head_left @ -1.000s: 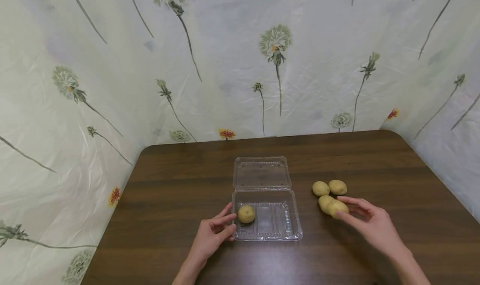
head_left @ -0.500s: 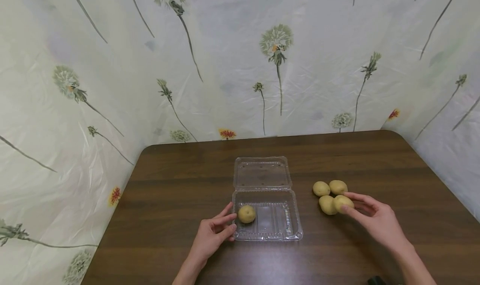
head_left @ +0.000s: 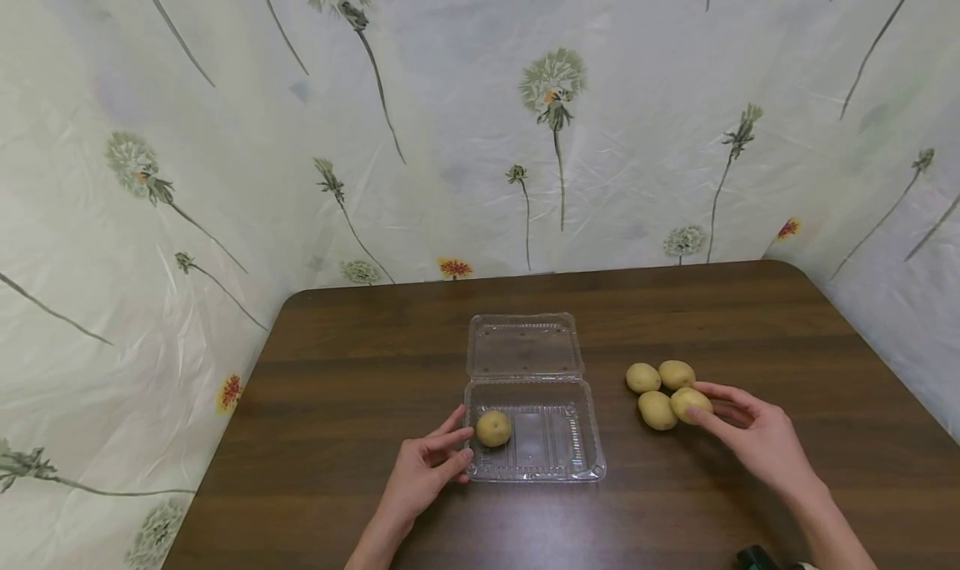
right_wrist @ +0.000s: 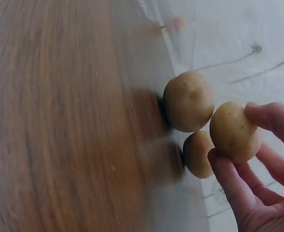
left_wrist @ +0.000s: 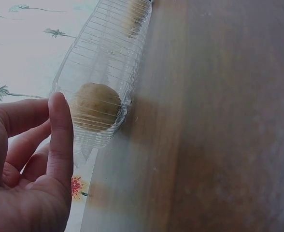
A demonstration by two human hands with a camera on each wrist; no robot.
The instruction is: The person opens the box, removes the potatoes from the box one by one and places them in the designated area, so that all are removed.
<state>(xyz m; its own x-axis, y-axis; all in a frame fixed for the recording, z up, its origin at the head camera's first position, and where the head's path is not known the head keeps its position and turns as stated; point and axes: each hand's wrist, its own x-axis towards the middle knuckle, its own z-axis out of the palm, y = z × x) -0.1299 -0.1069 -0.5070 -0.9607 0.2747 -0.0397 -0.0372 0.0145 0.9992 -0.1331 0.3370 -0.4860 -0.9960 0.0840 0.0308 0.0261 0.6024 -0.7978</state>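
A clear plastic clamshell container [head_left: 555, 437] lies opened on the table with its lid [head_left: 525, 349] folded back. One potato [head_left: 493, 428] sits inside at the left. My left hand [head_left: 427, 470] pinches the container's left rim between thumb and index finger, as the left wrist view also shows near the potato [left_wrist: 97, 106]. Over at the right, my right hand [head_left: 757, 437] holds a potato [head_left: 691, 404] between thumb and fingertips. In the right wrist view this potato [right_wrist: 234, 131] appears raised off the table, close beside another potato [right_wrist: 189, 101].
Three more potatoes lie to the right of the container: one at the front [head_left: 657, 410], one behind it [head_left: 642, 378], and another at the back right [head_left: 677, 374]. A dark object [head_left: 756, 557] shows at the bottom edge. Flowered sheeting [head_left: 450, 137] encloses the wooden table [head_left: 360, 370].
My right hand has shifted slightly right and up with its potato, away from the front potato it partly covered. My left hand and the container stay put. The dark object shows more.
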